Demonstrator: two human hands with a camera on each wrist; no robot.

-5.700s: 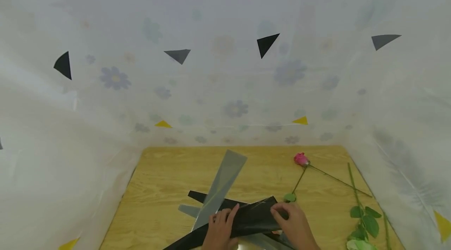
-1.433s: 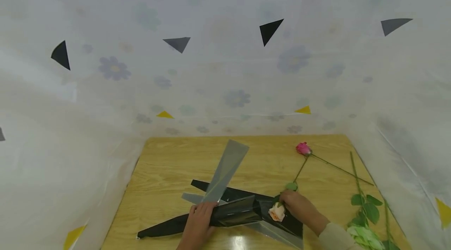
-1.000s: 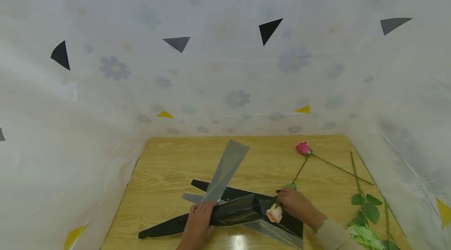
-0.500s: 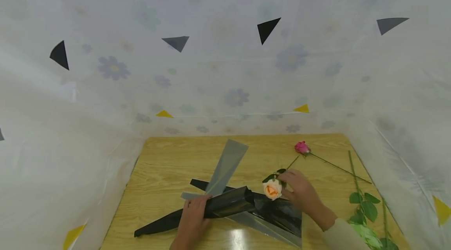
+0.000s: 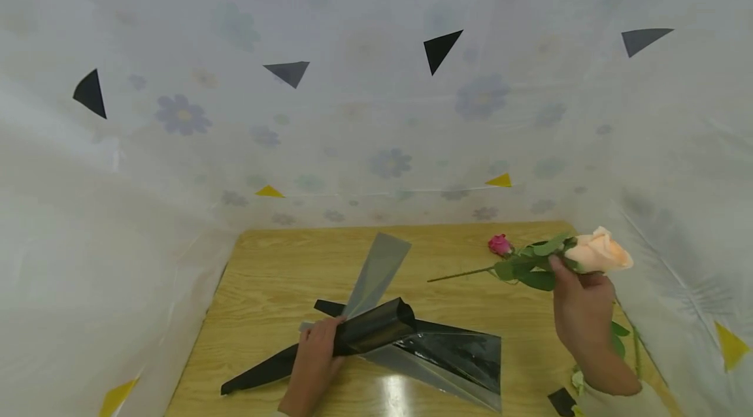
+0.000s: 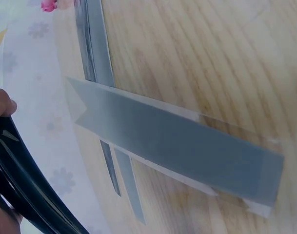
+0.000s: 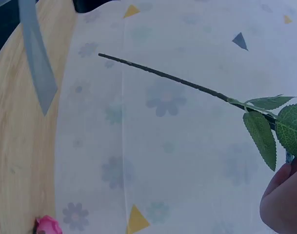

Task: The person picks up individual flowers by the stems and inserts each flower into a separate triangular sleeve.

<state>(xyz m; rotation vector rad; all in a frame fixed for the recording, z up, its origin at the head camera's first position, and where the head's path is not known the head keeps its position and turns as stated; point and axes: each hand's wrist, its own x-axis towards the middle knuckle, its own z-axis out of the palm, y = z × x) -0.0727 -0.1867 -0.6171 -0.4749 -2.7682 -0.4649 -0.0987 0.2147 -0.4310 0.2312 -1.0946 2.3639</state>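
Note:
In the head view my left hand (image 5: 314, 359) grips a rolled black sheet (image 5: 376, 327), whose tube mouth faces right and whose narrow tail points lower left. The left wrist view shows the fingers around the shiny black roll (image 6: 26, 168). My right hand (image 5: 584, 316) pinches a peach rose (image 5: 599, 251) just below its bloom, the bloom to the right and the bare stem pointing left. From the right wrist, the stem (image 7: 172, 78) and leaves (image 7: 262, 136) show beside the fingers; the bloom is out of that view.
A grey translucent strip (image 5: 376, 273) lies behind the roll, and flat black film (image 5: 461, 355) spreads to its right. A pink rose (image 5: 500, 245) lies at the back right. Green leaves and a small dark piece (image 5: 563, 402) are near my right forearm. Patterned sheeting (image 5: 365, 116) surrounds the table.
The peach rose has been lifted from beside the roll and carried right and up in my right hand, its bloom now turned right. The roll's mouth has swung slightly up and left.

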